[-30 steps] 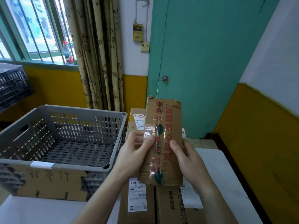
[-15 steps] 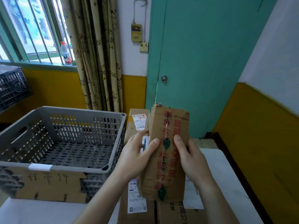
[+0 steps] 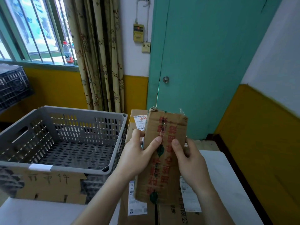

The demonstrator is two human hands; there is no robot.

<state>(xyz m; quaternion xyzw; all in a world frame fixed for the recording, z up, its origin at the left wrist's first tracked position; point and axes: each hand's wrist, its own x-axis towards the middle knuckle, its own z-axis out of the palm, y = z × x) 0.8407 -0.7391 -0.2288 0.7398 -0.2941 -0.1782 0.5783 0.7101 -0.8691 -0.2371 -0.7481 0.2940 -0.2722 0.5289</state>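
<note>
A narrow brown cardboard parcel (image 3: 164, 174) with red printed tape down its face is held upright in front of me, above a pile of larger boxes. My left hand (image 3: 138, 158) grips its left edge, thumb on the taped face. My right hand (image 3: 189, 161) grips its right edge, thumb pressed beside the tape. A grey slotted plastic crate (image 3: 112, 140) with nothing inside stands to the left on the white table.
Larger cardboard boxes with shipping labels (image 3: 138, 207) lie below the parcel. A cardboard sign with handwriting (image 3: 48, 181) hangs on the crate's front. A teal door (image 3: 203, 62) is straight ahead, a yellow and white wall (image 3: 263, 127) on the right. A dark crate (image 3: 11, 85) sits far left.
The parcel has tilted, its top leaning to the right and sitting lower in view. Both hands have kept hold of it, thumbs shifted slightly on the taped face.
</note>
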